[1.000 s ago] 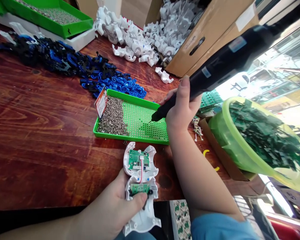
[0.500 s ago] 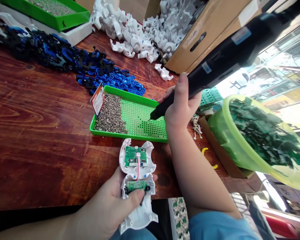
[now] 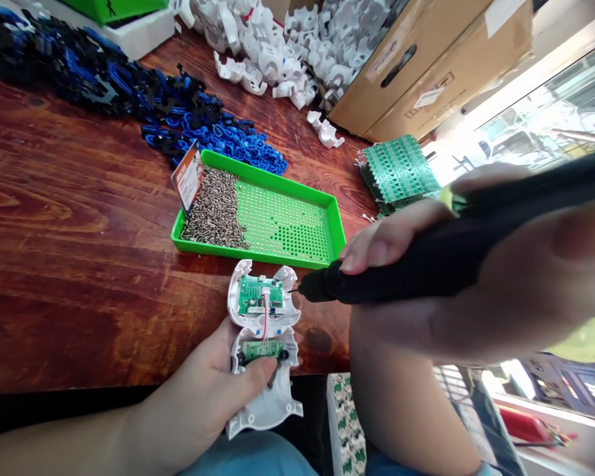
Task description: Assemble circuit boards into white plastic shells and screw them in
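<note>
My left hand (image 3: 213, 383) grips an opened white plastic housing (image 3: 268, 406), its thumb pressed over the lower half. The upper half bears a green circuit board (image 3: 252, 294); red and white wires run from it to a smaller board (image 3: 262, 349) in the lower half. My right hand (image 3: 426, 277), partly blurred, is wrapped round a black electric screwdriver (image 3: 401, 277). The driver points left, its thin bit close to the right edge of the upper half; whether it touches, I cannot tell. Just beyond lies a green perforated tray (image 3: 297, 198) with small screws (image 3: 213, 210) heaped at its left end.
Blue and black plastic parts (image 3: 129, 99) are piled at the back left. White shells (image 3: 262, 56) spill beside a cardboard box (image 3: 406, 66). A stack of green circuit panels (image 3: 399, 168) sits right of the tray. The table's front edge runs below the housing.
My right hand has brought the screwdriver from above the tray's holes down and nearer, beside the white housing, tilting it flatter. My left hand keeps its hold on the housing. The view has shifted slightly.
</note>
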Tool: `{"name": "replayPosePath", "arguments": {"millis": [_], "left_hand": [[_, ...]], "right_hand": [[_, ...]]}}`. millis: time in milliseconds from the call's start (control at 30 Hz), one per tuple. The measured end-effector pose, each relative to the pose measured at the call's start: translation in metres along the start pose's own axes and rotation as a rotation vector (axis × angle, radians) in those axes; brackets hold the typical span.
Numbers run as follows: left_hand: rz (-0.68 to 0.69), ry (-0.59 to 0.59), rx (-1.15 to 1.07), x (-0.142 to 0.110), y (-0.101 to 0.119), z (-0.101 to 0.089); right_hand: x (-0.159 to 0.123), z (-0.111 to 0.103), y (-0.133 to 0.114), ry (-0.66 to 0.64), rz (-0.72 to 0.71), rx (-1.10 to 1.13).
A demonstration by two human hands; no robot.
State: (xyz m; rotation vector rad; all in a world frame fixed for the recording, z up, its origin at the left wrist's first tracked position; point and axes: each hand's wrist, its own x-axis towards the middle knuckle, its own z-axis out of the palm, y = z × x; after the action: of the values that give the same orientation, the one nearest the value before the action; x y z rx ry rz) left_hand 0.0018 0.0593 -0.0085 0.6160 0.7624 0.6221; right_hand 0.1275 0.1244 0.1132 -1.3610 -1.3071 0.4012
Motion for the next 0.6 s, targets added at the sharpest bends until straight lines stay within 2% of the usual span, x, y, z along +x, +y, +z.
{"name": "replayPosePath", "arguments": {"millis": [67,133,333,433,600], "left_hand": [[0.015,0.0,0.007,0.0,0.0,0.0],[0.033,-0.008,0.006,-0.001,0.0,0.001],[0.006,-0.013,0.04,-0.003,0.001,0.0],[0.027,-0.009,0.061,-0.002,0.001,0.0],[0.042,0.032,0.032,0.0,-0.003,0.002]], "right_hand": [[0.0,0.004,-0.002,0.046,0.151,0.245],[0.001,0.008,-0.001,0.078,0.195,0.336],[-0.003,0.008,0.012,0.066,0.08,0.428],[-0.005,0.008,0.017,0.063,0.077,0.4],[-0.008,0.008,0.02,0.005,-0.01,0.327]]}}
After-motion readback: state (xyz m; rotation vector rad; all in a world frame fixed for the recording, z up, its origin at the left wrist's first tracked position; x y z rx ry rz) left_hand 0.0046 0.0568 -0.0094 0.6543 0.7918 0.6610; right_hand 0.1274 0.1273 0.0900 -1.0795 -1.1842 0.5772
